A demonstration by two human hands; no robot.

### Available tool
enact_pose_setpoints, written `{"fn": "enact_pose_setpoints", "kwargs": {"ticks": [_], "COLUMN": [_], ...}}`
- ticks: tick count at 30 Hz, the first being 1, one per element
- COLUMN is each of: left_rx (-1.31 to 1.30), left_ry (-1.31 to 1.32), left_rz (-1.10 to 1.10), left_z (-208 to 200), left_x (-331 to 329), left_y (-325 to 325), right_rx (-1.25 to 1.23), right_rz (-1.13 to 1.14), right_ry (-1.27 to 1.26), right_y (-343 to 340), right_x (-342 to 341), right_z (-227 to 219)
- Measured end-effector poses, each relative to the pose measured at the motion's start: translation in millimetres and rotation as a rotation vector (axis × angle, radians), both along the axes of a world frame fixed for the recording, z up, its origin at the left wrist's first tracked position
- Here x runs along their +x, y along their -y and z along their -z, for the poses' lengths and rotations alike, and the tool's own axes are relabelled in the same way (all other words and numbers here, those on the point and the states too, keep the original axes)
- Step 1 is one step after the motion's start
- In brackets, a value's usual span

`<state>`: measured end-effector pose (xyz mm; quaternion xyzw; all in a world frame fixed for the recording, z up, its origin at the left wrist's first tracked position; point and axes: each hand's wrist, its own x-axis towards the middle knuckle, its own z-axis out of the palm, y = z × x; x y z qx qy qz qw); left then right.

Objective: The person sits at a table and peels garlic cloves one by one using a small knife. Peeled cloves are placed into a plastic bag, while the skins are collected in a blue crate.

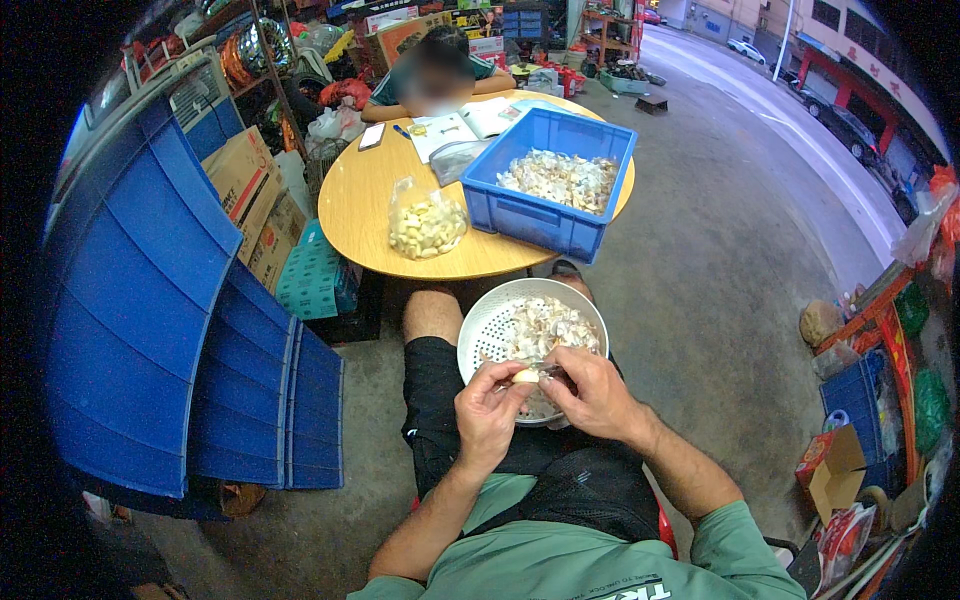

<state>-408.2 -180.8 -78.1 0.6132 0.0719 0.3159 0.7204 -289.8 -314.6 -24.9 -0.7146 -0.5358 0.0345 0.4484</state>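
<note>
A pale garlic clove [526, 376] is pinched between both hands above a white perforated colander [486, 330] on my lap. My left hand [490, 402] grips one end of the clove with thumb and fingertips. The fingers of my right hand [588, 392] close on its other end, where a bit of skin seems to show. Garlic skins [550, 328] and pieces, partly covered by my hands, fill the colander's right side. Beyond it, on the round wooden table [352, 215], stands a clear plastic bag [428, 225] of peeled cloves.
A blue plastic crate [535, 212] of garlic skins and cloves stands at the table's right. Across the table a person [435, 75] leans over an open book [445, 135]; a phone [372, 136] lies nearby. Blue panels [150, 300] and cardboard boxes [245, 180] rise at left.
</note>
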Motion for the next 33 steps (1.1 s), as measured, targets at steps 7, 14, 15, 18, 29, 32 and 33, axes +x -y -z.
{"fn": "enact_pose_setpoints", "kwargs": {"ticks": [7,14,15,18,29,32,33], "left_rx": [0.035,0.061,0.057,0.059,0.112,0.103,0.091], "left_ry": [0.019,0.058,0.042,-0.007,-0.025,-0.043,-0.047], "left_rz": [0.010,0.040,0.042,0.054,0.079,0.085,0.085], "left_z": [-5.5,-2.0,-3.0,-5.1,-5.3,-3.4,-4.0], "left_x": [-0.4,-0.7,-0.7,-0.5,-1.4,-0.5,-0.6], "left_y": [2.0,-0.2,0.4,1.0,-2.3,-3.3,-2.8], "right_rx": [-0.045,-0.048,-0.070,-0.074,-0.046,-0.038,-0.033], "right_rz": [-0.035,-0.008,0.000,0.020,0.002,-0.018,-0.025], "right_ry": [0.013,0.060,0.077,0.154,0.178,0.162,0.151], "right_y": [1.6,2.0,2.8,3.9,6.0,6.0,5.9], "right_x": [1.4,0.1,0.3,2.3,4.8,4.8,4.8], "right_z": [-2.1,-3.5,-4.5,-4.1,-3.3,-3.6,-3.7]}}
